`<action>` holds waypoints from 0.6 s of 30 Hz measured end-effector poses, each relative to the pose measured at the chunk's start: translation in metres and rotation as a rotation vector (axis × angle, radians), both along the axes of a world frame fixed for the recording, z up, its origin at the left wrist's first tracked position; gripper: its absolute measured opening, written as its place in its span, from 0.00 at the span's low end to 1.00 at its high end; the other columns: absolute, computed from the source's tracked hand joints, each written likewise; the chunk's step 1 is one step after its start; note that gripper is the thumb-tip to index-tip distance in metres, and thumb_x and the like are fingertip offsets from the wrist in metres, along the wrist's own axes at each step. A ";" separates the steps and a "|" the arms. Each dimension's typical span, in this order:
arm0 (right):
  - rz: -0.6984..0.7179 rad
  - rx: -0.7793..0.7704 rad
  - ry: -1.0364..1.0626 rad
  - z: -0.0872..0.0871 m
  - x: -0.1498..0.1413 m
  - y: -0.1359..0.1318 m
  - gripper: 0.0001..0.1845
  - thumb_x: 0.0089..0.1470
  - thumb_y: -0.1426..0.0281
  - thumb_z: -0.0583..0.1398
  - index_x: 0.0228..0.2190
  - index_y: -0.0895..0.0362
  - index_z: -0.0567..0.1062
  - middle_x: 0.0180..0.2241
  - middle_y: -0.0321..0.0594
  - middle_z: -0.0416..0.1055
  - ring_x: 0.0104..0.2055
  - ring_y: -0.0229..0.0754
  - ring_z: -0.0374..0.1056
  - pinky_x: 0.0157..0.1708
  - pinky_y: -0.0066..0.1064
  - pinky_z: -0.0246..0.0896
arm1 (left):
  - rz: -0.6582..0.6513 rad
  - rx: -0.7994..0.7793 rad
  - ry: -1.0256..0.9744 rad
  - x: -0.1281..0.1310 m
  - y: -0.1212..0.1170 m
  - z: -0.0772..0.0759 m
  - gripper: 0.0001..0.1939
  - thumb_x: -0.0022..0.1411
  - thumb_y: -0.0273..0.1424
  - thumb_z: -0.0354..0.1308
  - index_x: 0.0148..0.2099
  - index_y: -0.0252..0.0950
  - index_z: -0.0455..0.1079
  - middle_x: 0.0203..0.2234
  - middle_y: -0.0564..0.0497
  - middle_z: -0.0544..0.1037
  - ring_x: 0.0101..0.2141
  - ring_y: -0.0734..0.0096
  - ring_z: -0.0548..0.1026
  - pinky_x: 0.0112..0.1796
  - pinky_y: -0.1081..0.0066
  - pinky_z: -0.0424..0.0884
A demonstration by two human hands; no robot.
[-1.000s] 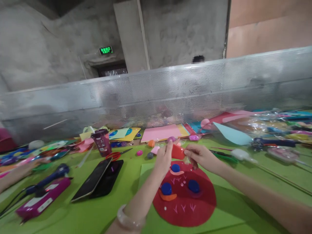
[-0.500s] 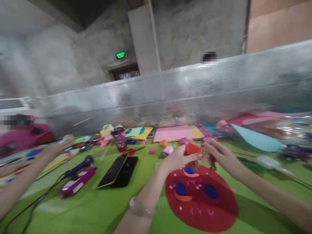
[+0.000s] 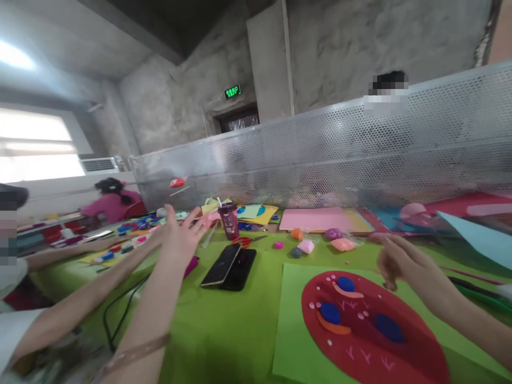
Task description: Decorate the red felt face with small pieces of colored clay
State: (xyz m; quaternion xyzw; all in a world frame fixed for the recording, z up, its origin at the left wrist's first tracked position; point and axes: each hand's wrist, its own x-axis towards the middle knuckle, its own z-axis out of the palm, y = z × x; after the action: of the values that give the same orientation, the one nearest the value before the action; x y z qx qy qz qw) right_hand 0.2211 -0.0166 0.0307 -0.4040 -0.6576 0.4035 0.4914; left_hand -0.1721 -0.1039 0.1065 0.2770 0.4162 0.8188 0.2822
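My left hand (image 3: 181,234) is raised at the left, its fingers spread and nothing in them. A small red packet (image 3: 177,183) appears in the air above the fingertips, apart from them. At the right, my right hand (image 3: 402,264) hovers over the table with its fingers curled together; what they hold, if anything, cannot be made out. Below and left of it lies a red oval sheet (image 3: 360,357) on a light green sheet (image 3: 294,330). The oval bears dark blue discs (image 3: 330,313), orange curved strips (image 3: 335,325), pink branching lines and small pale dots.
Phones (image 3: 224,264), orange-handled scissors (image 3: 244,242) and a purple cup (image 3: 229,221) with a straw stand near mid-table. Clay lumps and packets (image 3: 343,244) lie before pink paper (image 3: 308,220). A co-worker's arm (image 3: 100,320) reaches in from the left. A perforated metal panel (image 3: 320,154) borders the back.
My left hand has swung left and up and let go of the red packet. The right hand has drawn away from it. The view has turned left.
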 end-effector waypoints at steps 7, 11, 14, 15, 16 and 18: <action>-0.007 0.098 -0.158 -0.004 -0.004 -0.001 0.23 0.49 0.46 0.51 0.37 0.51 0.64 0.13 0.30 0.61 0.13 0.41 0.60 0.14 0.34 0.59 | -0.807 -0.374 0.531 0.072 -0.002 -0.050 0.21 0.62 0.41 0.50 0.52 0.34 0.66 0.36 0.42 0.76 0.34 0.66 0.75 0.37 0.66 0.70; 0.000 0.141 -0.233 -0.003 -0.003 -0.005 0.25 0.50 0.46 0.50 0.37 0.54 0.64 0.14 0.29 0.59 0.13 0.39 0.59 0.15 0.33 0.58 | -1.226 -0.353 0.815 0.120 0.009 -0.051 0.23 0.64 0.45 0.44 0.55 0.41 0.65 0.25 0.50 0.76 0.22 0.76 0.71 0.25 0.74 0.64; 0.000 0.175 -0.267 0.001 0.002 -0.005 0.24 0.50 0.48 0.51 0.37 0.55 0.65 0.14 0.29 0.59 0.13 0.37 0.59 0.15 0.31 0.57 | -1.313 -0.287 0.970 0.148 0.027 -0.048 0.22 0.64 0.44 0.44 0.54 0.41 0.67 0.23 0.50 0.75 0.20 0.78 0.69 0.24 0.74 0.60; -0.005 0.186 -0.272 0.003 0.005 -0.004 0.23 0.51 0.50 0.51 0.38 0.56 0.65 0.14 0.28 0.59 0.13 0.37 0.59 0.15 0.30 0.57 | -1.278 -0.277 0.981 0.155 0.035 -0.049 0.22 0.64 0.44 0.44 0.53 0.40 0.68 0.23 0.51 0.75 0.20 0.77 0.69 0.23 0.74 0.60; -0.017 0.200 -0.278 0.005 0.007 -0.002 0.22 0.52 0.51 0.50 0.38 0.56 0.65 0.14 0.28 0.59 0.13 0.36 0.59 0.15 0.29 0.57 | -1.222 -0.267 0.974 0.161 0.046 -0.050 0.22 0.63 0.44 0.46 0.52 0.39 0.68 0.22 0.51 0.74 0.20 0.77 0.69 0.23 0.75 0.60; -0.052 0.218 -0.316 0.009 0.013 0.002 0.19 0.53 0.55 0.49 0.38 0.56 0.65 0.14 0.28 0.58 0.14 0.35 0.59 0.15 0.28 0.58 | -1.019 -0.260 0.944 0.171 0.069 -0.056 0.22 0.62 0.43 0.48 0.50 0.37 0.69 0.22 0.52 0.73 0.19 0.77 0.67 0.21 0.75 0.59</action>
State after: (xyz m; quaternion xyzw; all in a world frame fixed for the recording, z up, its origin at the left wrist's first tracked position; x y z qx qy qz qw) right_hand 0.2338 -0.0145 0.0395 -0.4236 -0.7557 0.2486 0.4333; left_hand -0.0013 -0.0345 0.0505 0.7269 0.4073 0.3208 0.4503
